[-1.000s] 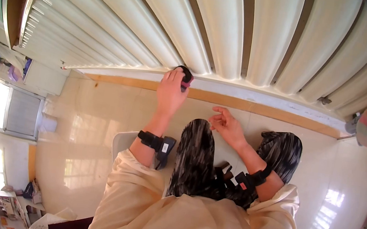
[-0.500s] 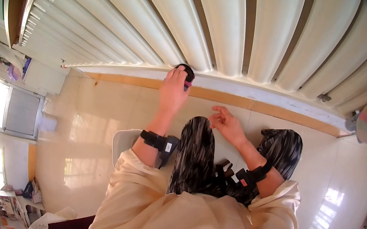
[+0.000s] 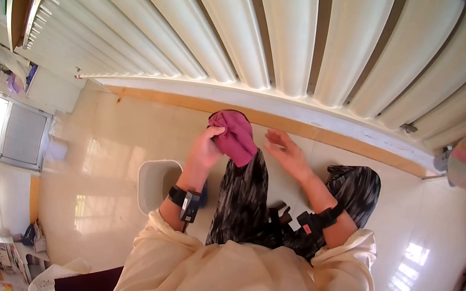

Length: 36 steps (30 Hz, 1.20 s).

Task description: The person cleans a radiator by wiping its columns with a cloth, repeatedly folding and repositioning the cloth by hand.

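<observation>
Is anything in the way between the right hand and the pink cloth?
Nothing visible. The left hand holds the pink cloth, and only a narrow gap, with floor behind, separates it from the right hand. The left knee shows below, not between them.

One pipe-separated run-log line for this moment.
left hand: gripping magenta cloth, apart from radiator | right hand: open, empty, near cloth | bin: at person's left
</observation>
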{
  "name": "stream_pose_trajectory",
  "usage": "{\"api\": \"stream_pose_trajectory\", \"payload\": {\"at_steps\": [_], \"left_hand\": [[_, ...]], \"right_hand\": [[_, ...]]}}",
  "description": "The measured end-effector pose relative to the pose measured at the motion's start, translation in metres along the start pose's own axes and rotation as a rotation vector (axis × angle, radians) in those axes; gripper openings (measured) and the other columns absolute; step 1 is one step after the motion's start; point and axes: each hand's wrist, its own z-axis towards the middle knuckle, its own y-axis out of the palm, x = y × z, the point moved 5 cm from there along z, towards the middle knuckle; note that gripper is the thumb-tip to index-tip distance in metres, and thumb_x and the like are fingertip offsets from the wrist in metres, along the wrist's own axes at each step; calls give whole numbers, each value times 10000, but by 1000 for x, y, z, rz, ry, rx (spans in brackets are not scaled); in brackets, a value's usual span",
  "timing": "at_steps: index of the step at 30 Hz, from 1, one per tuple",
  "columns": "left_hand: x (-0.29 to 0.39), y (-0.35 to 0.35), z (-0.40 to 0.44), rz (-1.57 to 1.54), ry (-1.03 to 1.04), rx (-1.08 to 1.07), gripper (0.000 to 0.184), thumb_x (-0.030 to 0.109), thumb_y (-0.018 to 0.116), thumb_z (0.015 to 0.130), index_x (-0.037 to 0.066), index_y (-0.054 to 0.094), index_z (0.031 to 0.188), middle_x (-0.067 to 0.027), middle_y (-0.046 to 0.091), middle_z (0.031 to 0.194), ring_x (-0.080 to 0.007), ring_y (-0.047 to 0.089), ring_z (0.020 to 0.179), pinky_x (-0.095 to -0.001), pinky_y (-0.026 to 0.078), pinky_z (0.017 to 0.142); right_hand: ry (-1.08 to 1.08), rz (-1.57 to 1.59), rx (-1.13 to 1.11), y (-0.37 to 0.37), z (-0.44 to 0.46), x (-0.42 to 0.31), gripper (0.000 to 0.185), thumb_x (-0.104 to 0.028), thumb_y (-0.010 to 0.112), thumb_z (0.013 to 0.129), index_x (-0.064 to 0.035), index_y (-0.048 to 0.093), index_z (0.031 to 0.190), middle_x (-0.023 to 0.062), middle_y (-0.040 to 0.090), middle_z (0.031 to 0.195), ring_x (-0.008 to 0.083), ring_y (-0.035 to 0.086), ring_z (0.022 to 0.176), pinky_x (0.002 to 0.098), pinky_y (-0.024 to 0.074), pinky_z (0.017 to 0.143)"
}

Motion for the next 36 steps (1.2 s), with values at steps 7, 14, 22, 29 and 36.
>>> {"api": "stream_pose_trajectory", "payload": {"at_steps": [7, 14, 22, 29, 36], "left_hand": [[-22, 45, -14, -60, -35, -178, 496, 90, 547, 747, -24, 483, 1226, -133, 556, 1210, -282, 501, 1151, -410, 355, 1038], [-31, 54, -20, 70, -53, -240, 539, 92, 534, 729, -30, 458, 1248, -151, 556, 1201, -292, 533, 1107, -409, 399, 998], [-55, 56, -16, 497, 136, -90, 503, 105, 655, 793, 24, 479, 1257, -70, 602, 1095, -161, 563, 1007, -315, 431, 912], [-52, 46, 7, 547, 443, 61, 346, 65, 590, 867, 53, 490, 1198, -62, 582, 1042, -133, 544, 981, -270, 431, 879], [-24, 90, -5, 419, 562, -86, 295, -40, 500, 823, 61, 475, 1099, -79, 558, 1109, -160, 540, 996, -290, 431, 892]], "right_hand": [[200, 530, -219, 9, -11, -41, 534, -275, 641, 871, -14, 464, 1302, 81, 556, 1217, 156, 515, 1113, 293, 370, 986], [108, 415, -222, 7, -11, -46, 661, -261, 701, 818, 8, 402, 1341, 104, 522, 1266, 183, 490, 1158, 305, 373, 995], [0, -16, 224, -31, 7, -8, 303, -91, 622, 852, -11, 574, 1140, 52, 618, 1006, 146, 564, 938, 274, 436, 859], [-727, -535, -25, 4, -33, -100, 189, -101, 569, 829, -59, 660, 989, 118, 658, 1037, 276, 620, 942, 349, 469, 827], [-536, -232, 325, -20, -25, -92, 412, -166, 590, 864, -17, 514, 1241, 131, 567, 1219, 297, 549, 1090, 401, 384, 985]]}}
